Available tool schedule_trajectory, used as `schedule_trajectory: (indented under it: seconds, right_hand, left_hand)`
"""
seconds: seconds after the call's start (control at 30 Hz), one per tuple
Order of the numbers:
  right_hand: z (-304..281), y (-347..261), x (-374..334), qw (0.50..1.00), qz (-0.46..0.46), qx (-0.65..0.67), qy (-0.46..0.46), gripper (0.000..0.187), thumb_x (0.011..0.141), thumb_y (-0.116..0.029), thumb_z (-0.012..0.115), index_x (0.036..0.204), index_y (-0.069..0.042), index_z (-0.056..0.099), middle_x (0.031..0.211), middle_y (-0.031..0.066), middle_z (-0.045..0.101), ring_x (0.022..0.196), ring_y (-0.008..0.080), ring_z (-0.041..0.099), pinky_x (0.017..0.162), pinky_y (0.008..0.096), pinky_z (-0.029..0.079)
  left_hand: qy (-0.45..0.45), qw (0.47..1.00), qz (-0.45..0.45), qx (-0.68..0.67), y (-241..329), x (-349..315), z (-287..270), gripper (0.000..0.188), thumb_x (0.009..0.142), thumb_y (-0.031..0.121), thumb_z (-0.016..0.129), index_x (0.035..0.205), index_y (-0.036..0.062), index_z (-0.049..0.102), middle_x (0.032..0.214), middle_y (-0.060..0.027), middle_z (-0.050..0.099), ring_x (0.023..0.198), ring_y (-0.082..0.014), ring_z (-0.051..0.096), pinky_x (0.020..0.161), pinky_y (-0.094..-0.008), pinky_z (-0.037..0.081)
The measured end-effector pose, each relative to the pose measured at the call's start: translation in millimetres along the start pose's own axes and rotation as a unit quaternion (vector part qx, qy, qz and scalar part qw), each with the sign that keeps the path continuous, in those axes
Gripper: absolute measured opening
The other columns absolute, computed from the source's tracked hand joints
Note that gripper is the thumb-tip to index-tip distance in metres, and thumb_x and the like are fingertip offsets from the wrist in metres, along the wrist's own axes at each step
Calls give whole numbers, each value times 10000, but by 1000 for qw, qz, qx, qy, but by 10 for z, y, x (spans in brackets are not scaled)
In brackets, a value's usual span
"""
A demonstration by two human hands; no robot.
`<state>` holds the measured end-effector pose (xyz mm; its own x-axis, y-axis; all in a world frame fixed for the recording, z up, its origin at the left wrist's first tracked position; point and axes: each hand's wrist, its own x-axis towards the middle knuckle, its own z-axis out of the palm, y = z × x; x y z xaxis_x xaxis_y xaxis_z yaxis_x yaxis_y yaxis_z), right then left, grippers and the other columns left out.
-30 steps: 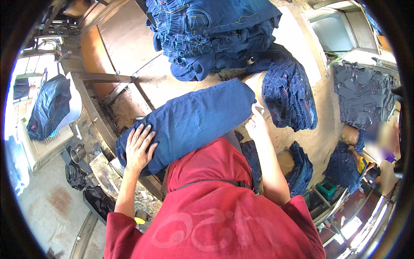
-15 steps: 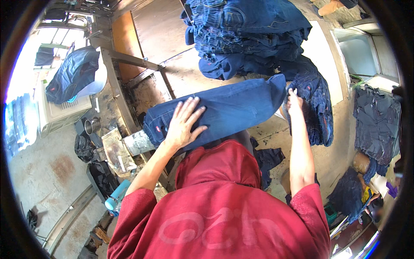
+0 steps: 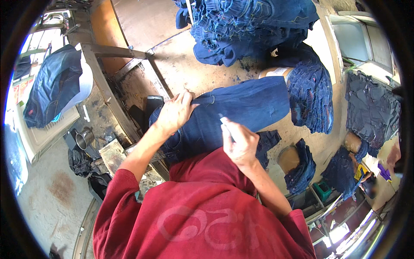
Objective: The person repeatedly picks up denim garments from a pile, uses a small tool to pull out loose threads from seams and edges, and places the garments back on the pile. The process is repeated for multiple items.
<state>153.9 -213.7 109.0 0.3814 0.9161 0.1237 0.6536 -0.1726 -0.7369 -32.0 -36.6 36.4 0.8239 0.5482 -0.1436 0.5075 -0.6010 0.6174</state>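
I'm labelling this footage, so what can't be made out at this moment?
In the head view:
1) Full shape of the pale tool: the right hand hides part.
2) Any support inside the denim garment: its cloth covers it.
3) Top of the denim pile: cut off by the upper edge.

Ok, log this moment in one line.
left hand: on jeans | right hand: gripping small pale object, over jeans | denim pile: beyond

Before you the long dark-blue denim garment (image 3: 254,103) lies stretched lengthwise, slanting from near left to far right, raised in a small fold where you pinch it, while the short, pale, stick-like tool (image 3: 223,119) you grip points forward over its middle, contact unclear.
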Motion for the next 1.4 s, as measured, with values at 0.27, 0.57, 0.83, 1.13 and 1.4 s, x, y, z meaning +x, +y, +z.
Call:
schedule_trajectory:
  seconds: [0.27, 0.57, 0.83, 1.13, 1.4]
  right_hand:
    - [553, -189, -26, 993, 26, -86, -75, 151, 912, -20, 791, 1059, -53, 784, 856, 75, 802, 607, 240, 735, 575, 352, 590]
    - [719, -332, 100, 976, 77, -156, -128, 90, 926, -81, 774, 1014, -92, 758, 670, 74, 711, 565, 256, 715, 529, 383, 564]
    - [774, -234, 120, 989, 90, -85, -75, 106, 928, -84, 783, 1031, -87, 758, 654, 101, 699, 556, 277, 714, 502, 408, 548]
    - [661, -319, 73, 981, 121, -94, -120, 155, 913, -55, 797, 1063, -67, 755, 696, 113, 714, 561, 272, 720, 509, 386, 548]
    - [711, -224, 114, 978, 89, -121, -143, 142, 922, -67, 793, 1059, -73, 759, 700, 117, 711, 565, 274, 720, 519, 393, 557]
  left_hand:
    - [-49, 990, 58, -116, -339, 272, -117, 358, 842, 256, 913, 1114, 38, 831, 948, -145, 740, 847, -375, 754, 764, -452, 610]
    - [-19, 989, 34, -143, -359, 212, -21, 357, 765, 79, 903, 1107, 31, 813, 958, -145, 734, 868, -399, 752, 772, -449, 629]
    - [-28, 990, 17, -136, -370, 194, 3, 358, 778, 94, 893, 1117, 20, 804, 1033, -155, 764, 924, -389, 770, 835, -443, 653]
    - [-19, 991, 9, -130, -344, 181, 14, 370, 775, 92, 903, 1124, 16, 807, 1052, -163, 771, 943, -403, 774, 847, -442, 654]
    - [-13, 994, 22, -107, -366, 169, 58, 388, 767, 167, 896, 1115, 28, 795, 1040, -152, 768, 969, -367, 777, 870, -445, 649]
